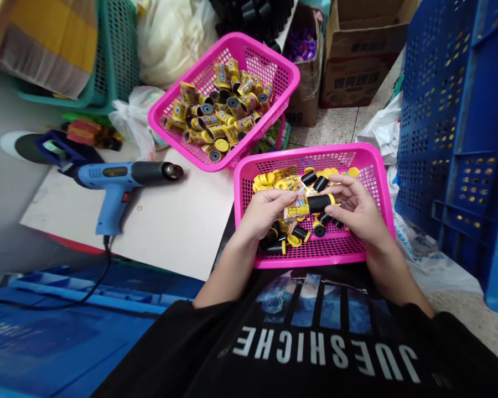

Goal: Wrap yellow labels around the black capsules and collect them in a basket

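Over the near pink basket (pixel 315 260), my right hand (pixel 354 207) grips a small black canister (pixel 318 203) with a yellow cap, thumb below and fingers above. My left hand (pixel 269 207) pinches a yellow printed sleeve label (pixel 296 210) at the canister's left end. Whether the sleeve goes around the canister or only meets its end, I cannot tell. Beneath my hands lie loose black canisters (pixel 301 233), yellow caps (pixel 294 241) and more yellow printed sleeves in the basket.
A second pink basket (pixel 174 99) behind holds many canisters (pixel 233 105) in yellow sleeves. A blue heat gun (pixel 114 193) lies on the white board (pixel 182 226) at left, its cord trailing down. Cardboard boxes (pixel 352 77) stand behind; blue crates (pixel 440 138) rise at right.
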